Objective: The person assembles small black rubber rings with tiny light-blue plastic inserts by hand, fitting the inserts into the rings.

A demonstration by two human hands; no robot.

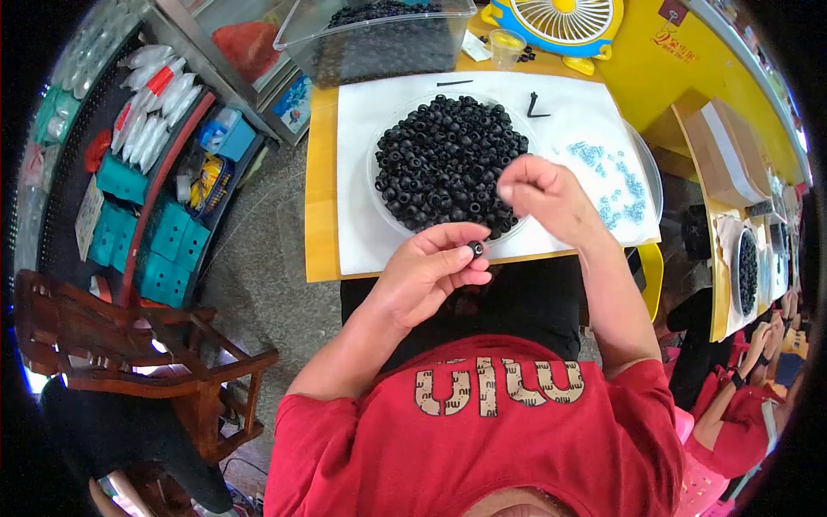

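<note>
My left grip [424, 274] is pinched closed, thumb against fingertips, on one small, round, black bead with a hole in it [475, 249], just on the near side of a shallow, round, clear plastic tray [372, 174]. That tray carries a broad heap of glossy, rounded black beads [448, 159], many with their holes showing. My right grip [556, 202] hangs at the tray's right side, over the heap's edge, its fingers curled in toward the thumb; I cannot tell whether anything sits between them. Under the tray, a white, flat sheet [357, 112] covers most of my yellow wooden tabletop [320, 215]. To the right on the sheet lie scattered small, pale-blue, see-through pieces [622, 189]. Beyond the heap are a thin, straight black strip [455, 84] and, farther right, a bent, L-shaped black strip [536, 108]. At the far left stands a clear, rectangular plastic bin [293, 36] holding more black pieces [388, 52]; at the far right, a blue-and-yellow fan [560, 21].
</note>
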